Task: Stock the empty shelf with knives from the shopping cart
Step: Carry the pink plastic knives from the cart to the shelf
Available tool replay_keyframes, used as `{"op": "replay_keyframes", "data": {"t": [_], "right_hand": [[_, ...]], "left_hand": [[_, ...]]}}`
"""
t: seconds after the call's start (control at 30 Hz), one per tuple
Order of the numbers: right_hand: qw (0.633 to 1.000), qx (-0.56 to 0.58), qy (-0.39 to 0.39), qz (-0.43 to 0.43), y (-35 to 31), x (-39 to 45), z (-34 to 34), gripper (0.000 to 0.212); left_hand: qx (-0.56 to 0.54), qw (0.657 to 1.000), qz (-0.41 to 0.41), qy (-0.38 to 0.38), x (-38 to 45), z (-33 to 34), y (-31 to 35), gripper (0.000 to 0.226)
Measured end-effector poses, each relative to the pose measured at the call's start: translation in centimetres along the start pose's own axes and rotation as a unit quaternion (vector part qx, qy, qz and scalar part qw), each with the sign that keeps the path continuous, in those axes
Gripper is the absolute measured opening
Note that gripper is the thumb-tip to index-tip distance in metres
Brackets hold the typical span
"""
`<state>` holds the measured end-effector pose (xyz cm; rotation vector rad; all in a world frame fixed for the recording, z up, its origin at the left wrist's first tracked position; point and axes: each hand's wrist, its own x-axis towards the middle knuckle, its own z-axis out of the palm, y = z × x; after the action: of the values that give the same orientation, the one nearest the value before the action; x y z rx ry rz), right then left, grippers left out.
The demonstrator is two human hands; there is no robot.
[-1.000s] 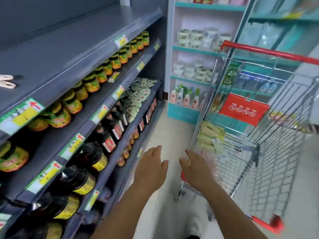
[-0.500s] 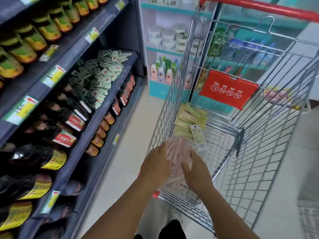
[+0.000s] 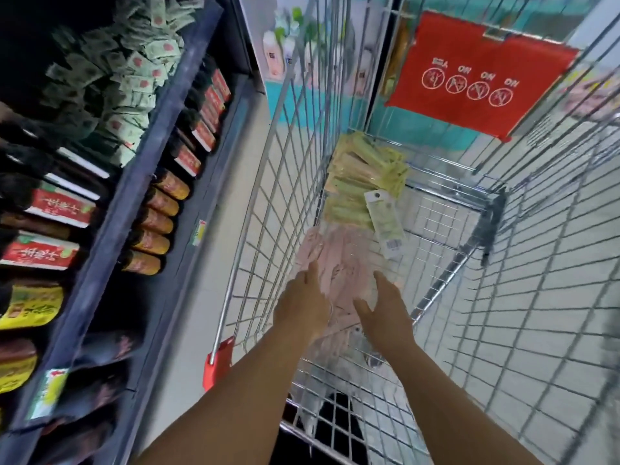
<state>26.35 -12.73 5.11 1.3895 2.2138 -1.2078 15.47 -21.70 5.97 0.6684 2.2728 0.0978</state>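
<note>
A wire shopping cart (image 3: 288, 182) fills the middle and right of the view. Inside it lies a heap of pink knife packs in clear wrapping (image 3: 339, 263), and beyond them a pile of yellow-green knife packs (image 3: 362, 172) with one pack (image 3: 385, 223) lying loose on top. My left hand (image 3: 302, 307) reaches into the cart with straight fingers touching the left side of the pink packs. My right hand (image 3: 382, 310) is spread on their right side, thumb out. Neither hand is curled round a pack.
Dark shelving (image 3: 141, 182) on the left carries sauce bottles (image 3: 50, 203), jars (image 3: 157, 209) and green sachets (image 3: 131, 72). A red sign (image 3: 476, 72) hangs on the cart's far wall. Light tiled floor (image 3: 214, 263) runs between shelf and cart.
The view has dropped and closed in on the cart. Both hands moved from outside the cart's near end down into it, onto the pink packs.
</note>
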Motion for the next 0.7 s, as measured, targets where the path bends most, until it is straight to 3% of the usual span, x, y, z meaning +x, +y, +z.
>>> {"op": "replay_keyframes", "data": {"t": [0.13,0.27,0.33,0.47,0.6,0.7], "right_hand": [[0.996,0.016,-0.02,0.091,1.7,1.5,3.1,0.07],[0.985,0.058,-0.042,0.154,3.0,2.2,6.2,0.059],[0.986,0.081,-0.022,0.146,2.9,2.6,7.0,0.063],[0.985,0.129,0.059,0.098,1.9,4.0,7.3,0.031],[0.983,0.14,0.099,0.063,1.5,5.5,6.1,0.046],[0.977,0.148,0.118,0.094,1.9,5.8,5.6,0.05]], "left_hand": [[0.011,1.0,-0.014,-0.007,2.8,3.0,-1.0,0.068],[0.014,1.0,-0.016,-0.016,4.2,5.0,-1.7,0.076],[0.02,1.0,-0.01,0.004,4.6,5.5,-1.9,0.079],[0.032,0.999,-0.005,0.027,5.5,5.9,-1.9,0.075],[-0.015,0.999,-0.013,0.045,6.1,6.1,-2.4,0.061],[-0.062,0.996,-0.044,0.036,6.5,6.3,-2.7,0.065]]}}
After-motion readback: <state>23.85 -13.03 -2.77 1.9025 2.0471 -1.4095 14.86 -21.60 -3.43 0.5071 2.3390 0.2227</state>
